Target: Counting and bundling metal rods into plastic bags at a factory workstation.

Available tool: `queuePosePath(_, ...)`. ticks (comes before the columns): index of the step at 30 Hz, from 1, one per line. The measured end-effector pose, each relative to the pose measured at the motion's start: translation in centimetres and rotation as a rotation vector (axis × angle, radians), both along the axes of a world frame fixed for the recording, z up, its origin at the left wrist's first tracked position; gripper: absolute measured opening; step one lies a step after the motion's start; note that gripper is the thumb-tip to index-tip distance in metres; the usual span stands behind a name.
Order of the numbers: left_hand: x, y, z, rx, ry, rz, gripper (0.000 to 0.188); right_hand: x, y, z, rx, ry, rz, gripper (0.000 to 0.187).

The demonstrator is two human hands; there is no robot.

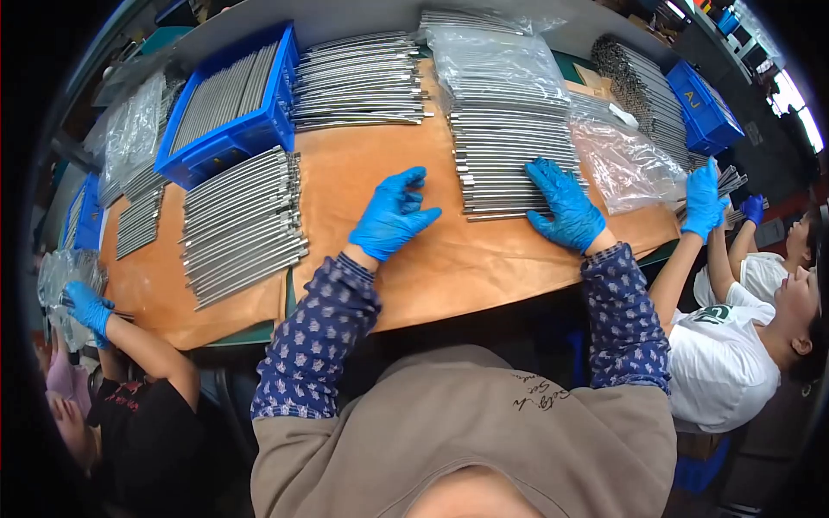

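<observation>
My left hand, in a blue glove, hovers over the brown sheet covering the table. Its fingers curl loosely, the thumb stands apart, and no object shows in it. Blue-gloved too, my right hand rests with spread fingers on the near right end of a stack of thin metal rods. These lie side by side, crosswise to me, with clear plastic over their far part. To the left of my left hand is another batch of metal rods with collared ends.
A blue bin full of rods stands at the back left, beside more rods. Pinkish plastic lies right of my stack. A smaller blue bin stands far right. Co-workers' gloved hands work close on both sides.
</observation>
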State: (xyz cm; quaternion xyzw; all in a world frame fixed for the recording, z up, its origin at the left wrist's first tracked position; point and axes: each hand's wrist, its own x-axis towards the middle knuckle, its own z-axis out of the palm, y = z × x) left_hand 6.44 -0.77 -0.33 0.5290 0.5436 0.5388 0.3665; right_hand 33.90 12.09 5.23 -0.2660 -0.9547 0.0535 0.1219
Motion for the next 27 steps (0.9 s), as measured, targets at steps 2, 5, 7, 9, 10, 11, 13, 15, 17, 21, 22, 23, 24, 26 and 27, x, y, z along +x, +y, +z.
queuePosePath(2, 1.7, 0.1, 0.5, 0.114, 0.293, 0.018, 0.061, 0.5, -0.6, -0.3, 0.116, 0.037, -0.016, 0.067)
queuePosePath(5, 4.5, 0.9, 1.6, 0.276, 0.685, 0.025, 0.069, 0.8, -0.2, -0.5, 0.132, 0.046, 0.004, 0.066)
queuePosePath(7, 5.7, 2.1, 1.8, 0.328, 0.829, 0.028, 0.071, 0.6, -0.4, -0.2, 0.113, 0.064, 0.028, 0.066)
queuePosePath(9, 6.5, 2.7, 2.2, 0.189, 0.863, 0.001, 0.070, 0.5, -0.9, -0.1, 0.029, 0.013, -0.067, 0.062)
queuePosePath(10, 6.9, 3.0, 2.5, 0.048, 0.890, -0.030, 0.069, 0.8, -0.7, -0.2, 0.029, 0.014, -0.070, 0.062)
queuePosePath(11, 7.1, 3.2, 2.9, 0.049, 0.891, -0.034, 0.069, 0.9, -0.3, -0.4, 0.053, 0.053, -0.032, 0.059)
queuePosePath(13, 7.4, 3.5, 3.5, -0.060, 0.961, -0.058, 0.064, 0.9, -0.4, -0.3, 0.070, 0.092, 0.003, 0.057)
queuePosePath(15, 7.7, 3.6, 3.6, -0.082, 0.971, -0.063, 0.054, 0.6, -0.6, 0.0, 0.066, 0.037, -0.039, 0.050)
queuePosePath(17, 7.7, 3.5, 3.4, -0.103, 0.982, -0.064, 0.046, 0.5, -0.9, -0.1, 0.038, -0.010, -0.045, 0.049)
queuePosePath(21, 8.2, 3.6, 3.7, -0.109, 1.009, -0.091, 0.040, 0.8, -0.6, 0.0, -0.021, -0.055, -0.069, 0.045)
queuePosePath(22, 8.5, 3.6, 3.9, -0.118, 1.021, -0.091, 0.037, 0.9, -0.6, 0.1, -0.015, -0.054, -0.067, 0.045)
queuePosePath(23, 8.6, 3.5, 3.9, -0.115, 1.020, -0.099, 0.037, 0.9, -0.3, -0.2, -0.032, -0.039, -0.069, 0.044)
queuePosePath(24, 8.6, 3.3, 3.8, -0.105, 1.034, -0.078, 0.043, 0.7, -0.4, 0.2, -0.031, -0.040, -0.080, 0.044)
queuePosePath(26, 8.7, 3.3, 3.9, -0.065, 1.044, -0.081, 0.049, 0.5, -0.7, 1.4, -0.075, -0.155, -0.087, 0.042)
queuePosePath(27, 8.9, 3.4, 4.1, -0.080, 1.031, -0.096, 0.049, 0.8, -0.1, 1.0, -0.120, -0.178, -0.099, 0.043)
